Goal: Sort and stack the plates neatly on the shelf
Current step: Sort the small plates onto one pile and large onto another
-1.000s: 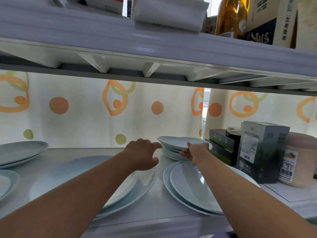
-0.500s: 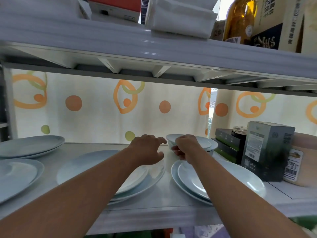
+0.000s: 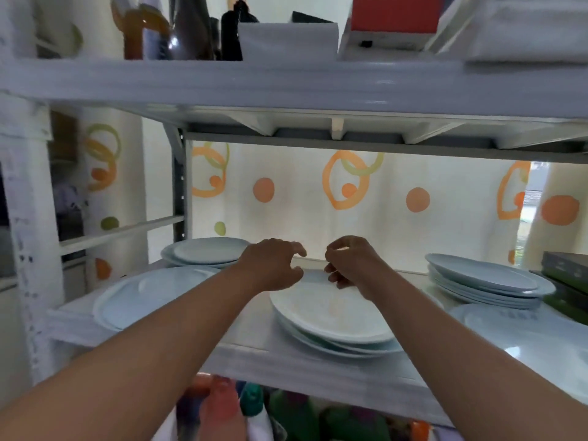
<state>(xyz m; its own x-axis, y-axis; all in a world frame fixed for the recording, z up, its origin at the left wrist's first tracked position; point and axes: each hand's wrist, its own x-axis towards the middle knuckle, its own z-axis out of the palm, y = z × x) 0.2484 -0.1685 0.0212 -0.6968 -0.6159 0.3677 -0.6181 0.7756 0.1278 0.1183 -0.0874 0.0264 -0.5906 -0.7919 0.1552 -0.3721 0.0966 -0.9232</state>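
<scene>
Plates in a middle stack [image 3: 334, 316] are set near the front edge of the shelf [image 3: 254, 354]. Over its far rim, the left hand [image 3: 272, 265] is held with fingers loosely spread, and the right hand [image 3: 350, 261] with fingers curled in. Nothing is gripped by either. Further off, a far-left stack [image 3: 206, 254], a near-left plate [image 3: 149, 294] and a far-right stack [image 3: 483, 281] are seen.

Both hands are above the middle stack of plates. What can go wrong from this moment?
1. The middle stack is uneven, with plates offset, and sits near the front edge of the shelf; a push from the left hand or right hand might slide it off.
2. The right stack also looks unevenly piled; adding plates there might topple it.
</scene>
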